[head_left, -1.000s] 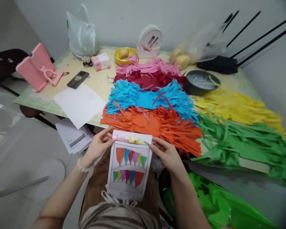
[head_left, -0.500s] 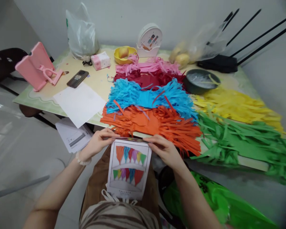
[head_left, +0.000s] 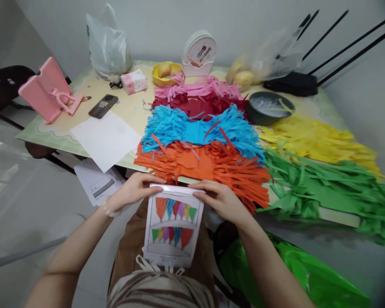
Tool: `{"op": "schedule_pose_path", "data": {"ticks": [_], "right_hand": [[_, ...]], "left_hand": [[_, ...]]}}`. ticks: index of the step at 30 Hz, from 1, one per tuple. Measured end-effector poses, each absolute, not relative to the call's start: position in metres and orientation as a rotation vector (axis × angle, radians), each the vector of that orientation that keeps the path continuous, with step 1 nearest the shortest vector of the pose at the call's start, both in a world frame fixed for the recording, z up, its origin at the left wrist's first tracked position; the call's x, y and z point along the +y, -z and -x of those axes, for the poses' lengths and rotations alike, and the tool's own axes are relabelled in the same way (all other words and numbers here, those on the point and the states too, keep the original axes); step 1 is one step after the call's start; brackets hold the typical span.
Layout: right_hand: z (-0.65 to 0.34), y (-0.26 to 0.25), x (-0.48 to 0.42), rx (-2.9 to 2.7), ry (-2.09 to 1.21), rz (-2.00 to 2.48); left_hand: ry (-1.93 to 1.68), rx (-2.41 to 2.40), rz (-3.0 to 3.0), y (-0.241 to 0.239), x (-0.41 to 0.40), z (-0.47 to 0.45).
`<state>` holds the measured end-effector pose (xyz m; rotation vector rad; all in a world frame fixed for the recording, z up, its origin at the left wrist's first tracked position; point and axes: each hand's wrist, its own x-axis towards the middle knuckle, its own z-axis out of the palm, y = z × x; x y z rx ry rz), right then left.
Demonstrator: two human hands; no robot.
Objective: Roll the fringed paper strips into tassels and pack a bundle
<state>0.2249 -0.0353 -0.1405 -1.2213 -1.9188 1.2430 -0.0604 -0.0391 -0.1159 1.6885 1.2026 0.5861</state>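
Two bare hands hold one flat, glossy packet (head_left: pixel 173 226) over the lap. Far up-left of the packet stands a hard pink plastic stand (head_left: pixel 48 92), and nearer to it a smooth white sheet (head_left: pixel 105 139) overhangs the table edge. The left hand (head_left: pixel 131 194) curls its fingers closed over the packet's top left corner. The right hand (head_left: pixel 220 199) pinches the top right. Just beyond the packet lies limp orange fringed paper (head_left: pixel 205 164). To its right is a shiny green bag (head_left: pixel 291 273), cut off by the frame. Both thumbs are hidden behind the packet's top edge, and its small print is unreadable.
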Motion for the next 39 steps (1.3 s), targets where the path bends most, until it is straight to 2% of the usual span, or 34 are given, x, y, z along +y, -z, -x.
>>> {"op": "schedule_pose_path", "data": {"ticks": [16,31,39], "right_hand": [[-0.227,0.132,-0.038,-1.719,-1.517,1.189],[-0.238,0.148,-0.043,-1.929,-1.327,0.907],[-0.23,0.147,-0.048,-1.93,-1.145,0.865]], "left_hand": [[-0.491,1.103,-1.603,0.1,-0.035,0.059],[-0.604,0.882,-1.815,0.109,-0.055,0.069],[-0.783,1.014,-1.793,0.111,-0.067,0.062]]}}
